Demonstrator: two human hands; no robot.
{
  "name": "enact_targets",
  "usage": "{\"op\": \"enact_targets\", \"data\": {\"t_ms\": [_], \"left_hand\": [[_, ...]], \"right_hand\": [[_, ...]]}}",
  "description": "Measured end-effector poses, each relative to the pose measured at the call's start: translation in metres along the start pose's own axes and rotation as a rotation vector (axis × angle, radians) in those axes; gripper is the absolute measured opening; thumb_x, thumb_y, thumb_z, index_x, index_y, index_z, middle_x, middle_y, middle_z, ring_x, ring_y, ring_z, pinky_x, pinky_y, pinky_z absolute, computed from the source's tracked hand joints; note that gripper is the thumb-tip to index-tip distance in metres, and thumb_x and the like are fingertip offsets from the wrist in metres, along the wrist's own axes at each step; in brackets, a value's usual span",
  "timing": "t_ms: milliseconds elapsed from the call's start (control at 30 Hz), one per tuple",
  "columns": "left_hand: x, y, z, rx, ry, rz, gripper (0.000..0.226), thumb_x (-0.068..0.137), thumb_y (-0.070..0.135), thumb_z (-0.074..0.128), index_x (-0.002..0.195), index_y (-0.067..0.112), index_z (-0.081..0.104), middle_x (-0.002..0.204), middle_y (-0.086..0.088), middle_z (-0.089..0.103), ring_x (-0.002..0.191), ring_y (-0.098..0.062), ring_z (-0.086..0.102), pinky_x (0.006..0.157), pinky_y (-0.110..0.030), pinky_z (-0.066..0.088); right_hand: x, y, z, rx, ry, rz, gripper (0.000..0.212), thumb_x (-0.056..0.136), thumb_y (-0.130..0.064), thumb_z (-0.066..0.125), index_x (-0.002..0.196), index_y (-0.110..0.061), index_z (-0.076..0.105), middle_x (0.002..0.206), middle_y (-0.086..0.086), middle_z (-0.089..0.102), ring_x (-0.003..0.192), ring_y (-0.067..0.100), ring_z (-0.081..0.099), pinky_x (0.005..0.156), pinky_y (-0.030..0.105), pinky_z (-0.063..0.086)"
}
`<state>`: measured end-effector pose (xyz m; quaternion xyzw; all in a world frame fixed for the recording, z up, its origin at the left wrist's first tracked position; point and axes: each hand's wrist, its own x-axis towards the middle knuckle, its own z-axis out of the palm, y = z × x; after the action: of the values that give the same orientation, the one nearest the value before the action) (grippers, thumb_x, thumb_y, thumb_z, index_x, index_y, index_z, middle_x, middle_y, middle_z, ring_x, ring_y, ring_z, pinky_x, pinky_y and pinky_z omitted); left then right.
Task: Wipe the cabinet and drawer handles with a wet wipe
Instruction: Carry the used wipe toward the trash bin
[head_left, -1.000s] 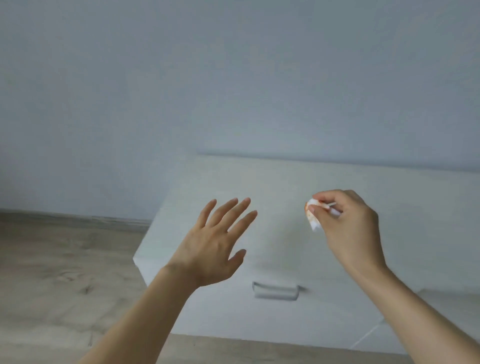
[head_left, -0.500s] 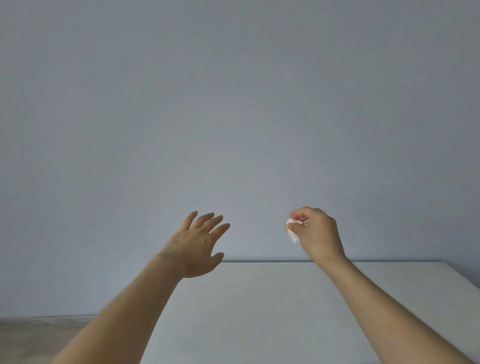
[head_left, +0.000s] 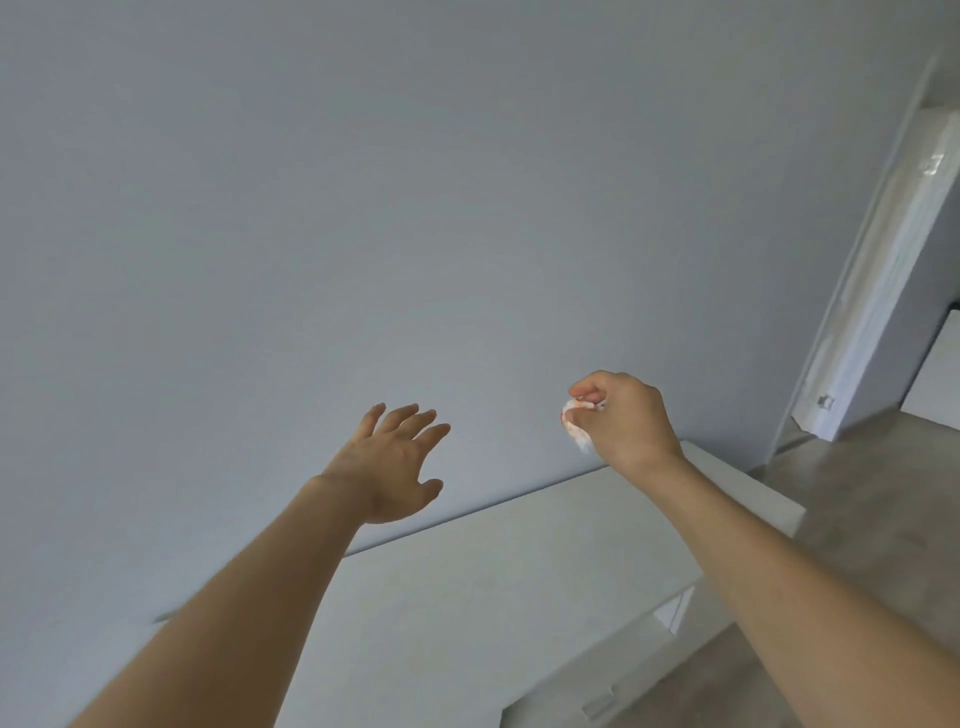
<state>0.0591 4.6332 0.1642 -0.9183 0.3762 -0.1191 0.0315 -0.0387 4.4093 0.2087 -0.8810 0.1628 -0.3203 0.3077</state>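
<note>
Since the earlier frame the view has turned right and tilted: the cabinet (head_left: 519, 571) top now runs slanted, and a door frame (head_left: 878, 270) has come into sight at the right. The right hand (head_left: 626, 415), raised near the cabinet's back edge, pinches the crumpled wipe (head_left: 575, 427) between thumb and curled fingers. The left hand (head_left: 395, 462) is in the air, fingers spread, holding nothing. One handle (head_left: 597, 707) shows at the bottom.

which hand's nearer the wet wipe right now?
Right. The right hand pinches the crumpled wet wipe between thumb and fingers. The left hand, fingers spread, is off to the wipe's left across a clear gap, holding nothing.
</note>
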Motion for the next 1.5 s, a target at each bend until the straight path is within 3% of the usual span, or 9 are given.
{"op": "enact_targets", "data": {"t_ms": [233,333,600,833,1000,1267,1500], "left_hand": [[0.084,0.087,-0.014,-0.019,0.065,0.105,0.069,0.095,0.051,0.037,0.152,0.025,0.008,0.16,0.003,0.003,0.146,-0.016,-0.004,0.117,-0.04,-0.008],[0.134,0.145,-0.015,-0.031,0.067,0.137,0.069,0.095,0.051,0.037,0.152,0.025,0.008,0.16,0.003,0.002,0.146,-0.016,-0.005,0.117,-0.04,-0.008],[0.281,0.337,-0.026,-0.113,0.053,0.181,0.068,0.096,0.049,0.037,0.152,0.024,0.006,0.16,0.002,0.001,0.146,-0.016,-0.007,0.117,-0.041,-0.008],[0.399,0.443,-0.017,-0.052,0.012,0.191,0.069,0.097,0.05,0.036,0.152,0.024,0.004,0.16,0.003,0.0,0.146,-0.016,-0.008,0.117,-0.041,-0.008],[0.498,0.51,0.003,-0.046,0.01,0.206,0.069,0.097,0.05,0.035,0.152,0.024,0.004,0.16,0.003,0.001,0.146,-0.016,-0.007,0.118,-0.041,-0.007],[0.692,0.603,0.039,-0.096,-0.003,0.191,0.07,0.096,0.051,0.036,0.152,0.024,0.005,0.16,0.001,0.004,0.146,-0.018,-0.006,0.117,-0.042,-0.007],[0.838,0.712,0.048,-0.084,0.01,0.312,0.069,0.096,0.051,0.037,0.152,0.025,0.006,0.159,0.002,0.008,0.146,-0.016,-0.004,0.117,-0.042,-0.007]], "right_hand": [[0.024,0.084,-0.086,-0.083,0.089,0.054,0.016,0.08,-0.004,0.058,0.086,-0.012,0.07,0.084,0.0,0.063,0.079,0.019,0.058,0.068,0.027,0.046],[0.048,0.14,-0.131,-0.157,0.121,0.026,0.014,0.081,-0.005,0.06,0.088,-0.012,0.07,0.091,0.003,0.062,0.081,0.019,0.057,0.069,0.025,0.042],[0.107,0.317,-0.264,-0.377,0.018,0.011,0.018,0.084,-0.01,0.06,0.1,-0.013,0.068,0.104,0.007,0.062,0.094,0.021,0.058,0.08,0.03,0.045],[0.179,0.433,-0.337,-0.362,0.061,0.055,0.018,0.084,-0.007,0.059,0.099,-0.013,0.068,0.103,0.007,0.062,0.092,0.019,0.059,0.083,0.035,0.05],[0.252,0.515,-0.367,-0.326,0.131,0.031,0.018,0.084,-0.007,0.058,0.097,-0.013,0.07,0.1,0.006,0.062,0.088,0.016,0.057,0.077,0.027,0.046],[0.391,0.657,-0.406,-0.345,0.09,0.011,0.018,0.085,-0.009,0.061,0.101,-0.013,0.068,0.103,0.005,0.061,0.086,0.009,0.052,0.076,0.022,0.04],[0.486,0.786,-0.466,-0.308,0.163,0.129,0.021,0.083,-0.006,0.062,0.102,-0.01,0.069,0.102,0.005,0.063,0.084,0.01,0.052,0.067,0.013,0.032]]}}
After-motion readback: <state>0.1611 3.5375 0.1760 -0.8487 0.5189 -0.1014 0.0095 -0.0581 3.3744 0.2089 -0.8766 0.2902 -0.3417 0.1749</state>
